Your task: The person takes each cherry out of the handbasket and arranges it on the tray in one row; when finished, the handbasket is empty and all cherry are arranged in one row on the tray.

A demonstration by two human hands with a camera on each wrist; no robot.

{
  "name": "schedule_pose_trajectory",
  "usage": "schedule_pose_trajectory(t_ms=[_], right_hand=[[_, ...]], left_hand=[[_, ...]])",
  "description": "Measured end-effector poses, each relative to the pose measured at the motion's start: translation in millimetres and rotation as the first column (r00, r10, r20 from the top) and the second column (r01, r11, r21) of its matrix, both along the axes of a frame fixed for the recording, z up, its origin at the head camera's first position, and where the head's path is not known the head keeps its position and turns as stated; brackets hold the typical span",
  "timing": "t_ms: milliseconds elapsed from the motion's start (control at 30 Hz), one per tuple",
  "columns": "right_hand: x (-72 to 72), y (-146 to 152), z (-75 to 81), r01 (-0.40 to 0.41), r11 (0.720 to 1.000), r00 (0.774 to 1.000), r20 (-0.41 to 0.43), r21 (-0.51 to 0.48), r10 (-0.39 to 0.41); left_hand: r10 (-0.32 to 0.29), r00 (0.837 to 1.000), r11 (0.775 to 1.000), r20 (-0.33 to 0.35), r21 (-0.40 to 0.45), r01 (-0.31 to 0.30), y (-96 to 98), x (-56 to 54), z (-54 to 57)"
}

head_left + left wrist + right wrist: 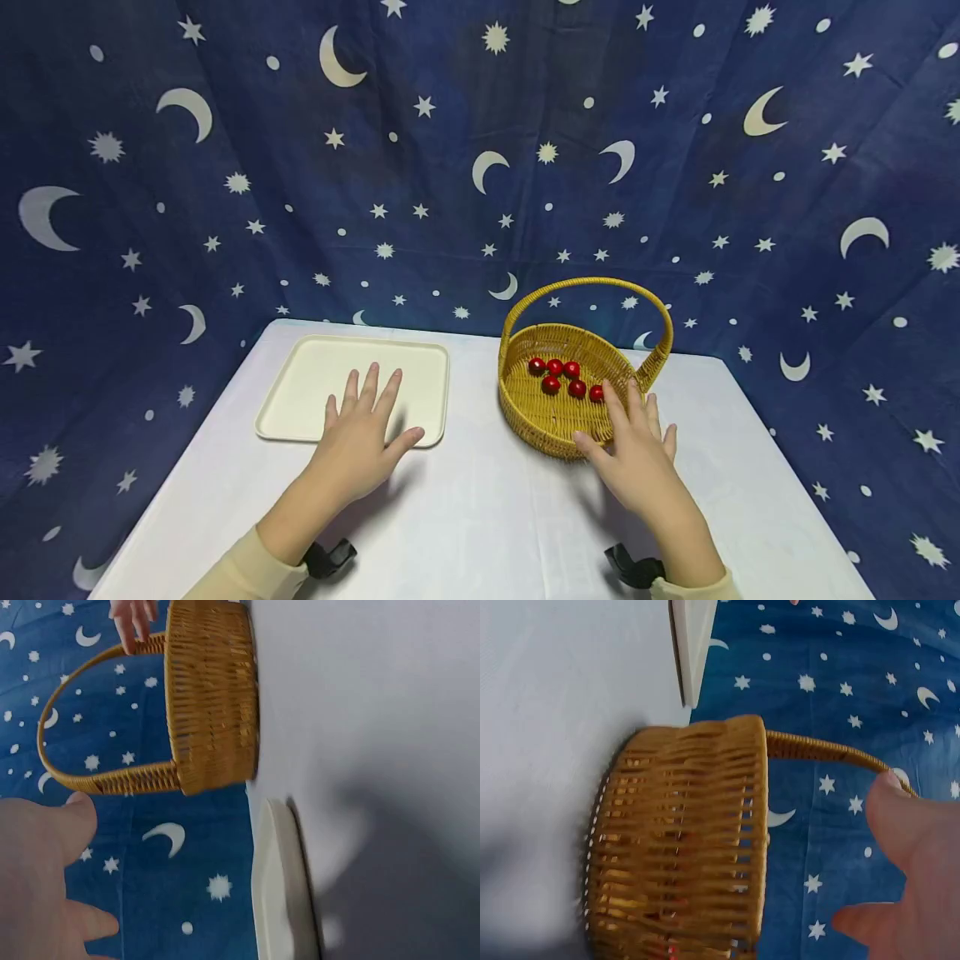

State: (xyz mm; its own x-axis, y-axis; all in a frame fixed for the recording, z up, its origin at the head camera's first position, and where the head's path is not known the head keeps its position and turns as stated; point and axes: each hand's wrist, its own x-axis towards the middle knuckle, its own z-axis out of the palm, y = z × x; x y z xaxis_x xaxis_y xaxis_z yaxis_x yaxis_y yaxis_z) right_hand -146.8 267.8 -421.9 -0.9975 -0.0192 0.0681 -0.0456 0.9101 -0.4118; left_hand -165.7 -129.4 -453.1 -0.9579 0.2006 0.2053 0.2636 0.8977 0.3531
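In the head view a wicker basket (536, 423) with a tall arched handle stands on the right half of the table. Several small, round, dark red fruits (551, 385) lie on its floor; they look like cherries or little apples. My right hand (637, 458) is spread over the basket's near right side, holding nothing. To the left lies a cream rectangular tray (300, 392) with nothing on it. My left hand (356, 450) hovers over the tray's near edge, fingers spread and straight. The left wrist view shows the basket's side (214, 697) beyond the left thumb (75, 825).
A white cloth covers the table (480, 517). Behind it and at both sides hangs a dark blue curtain (450, 167) with moons and stars. The basket's handle (588, 282) rises high above its rim. Black straps (330, 558) sit on both wrists.
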Motion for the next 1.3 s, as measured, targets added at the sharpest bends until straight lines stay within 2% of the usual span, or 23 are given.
schedule_pose_trajectory(t_ms=[100, 233, 333, 467, 567, 667, 800, 900, 1033, 1200, 1300], right_hand=[[-1.9, 9, 0.2, 0.033, 0.997, 0.999, -0.016, -0.07, -0.034], [-7.3, 23, -2.8, 0.103, 0.983, 0.992, -0.056, -0.149, -0.112], [-12.5, 31, -6.9, 0.153, 0.966, 0.982, -0.08, -0.207, -0.173], [-19.3, 38, -12.5, 0.204, 0.931, 0.969, -0.07, -0.304, -0.235], [-23.2, 42, -16.5, 0.238, 0.886, 0.963, -0.022, -0.399, -0.269], [-26.6, 47, -22.1, 0.253, 0.829, 0.96, 0.024, -0.499, -0.279], [-30.8, 50, -29.6, 0.246, 0.725, 0.963, 0.075, -0.643, -0.26], [-33.8, 51, -33.8, 0.248, 0.658, 0.964, 0.114, -0.711, -0.24], [-36.0, 53, -38.7, 0.256, 0.616, 0.965, 0.158, -0.745, -0.21], [-36.1, 55, -39.7, 0.263, 0.553, 0.965, 0.203, -0.79, -0.168], [-36.5, 56, -39.3, 0.268, 0.541, 0.963, 0.217, -0.797, -0.157]], left_hand=[[-0.075, 0.997, 0.992, 0.028, 0.099, 0.072, 10.5, -2.4, 6.3], [-0.167, 0.984, 0.957, 0.055, 0.249, 0.148, 30.8, -5.7, 18.5], [-0.207, 0.978, 0.935, 0.031, 0.301, 0.188, 48.9, -10.4, 26.1], [-0.245, 0.969, 0.912, -0.025, 0.333, 0.239, 75.7, -22.7, 31.0], [-0.284, 0.957, 0.889, -0.056, 0.358, 0.285, 97.8, -37.3, 33.3], [-0.329, 0.943, 0.869, -0.044, 0.377, 0.321, 120.0, -54.0, 36.8], [-0.389, 0.921, 0.859, 0.003, 0.363, 0.361, 147.4, -77.9, 41.2], [-0.417, 0.908, 0.863, 0.031, 0.327, 0.385, 165.2, -94.6, 41.3], [-0.429, 0.899, 0.879, 0.095, 0.275, 0.39, 185.6, -108.4, 38.8], [-0.425, 0.885, 0.881, 0.187, 0.311, 0.357, 204.6, -119.2, 32.5], [-0.412, 0.881, 0.89, 0.231, 0.312, 0.334, 212.1, -126.7, 26.7]])
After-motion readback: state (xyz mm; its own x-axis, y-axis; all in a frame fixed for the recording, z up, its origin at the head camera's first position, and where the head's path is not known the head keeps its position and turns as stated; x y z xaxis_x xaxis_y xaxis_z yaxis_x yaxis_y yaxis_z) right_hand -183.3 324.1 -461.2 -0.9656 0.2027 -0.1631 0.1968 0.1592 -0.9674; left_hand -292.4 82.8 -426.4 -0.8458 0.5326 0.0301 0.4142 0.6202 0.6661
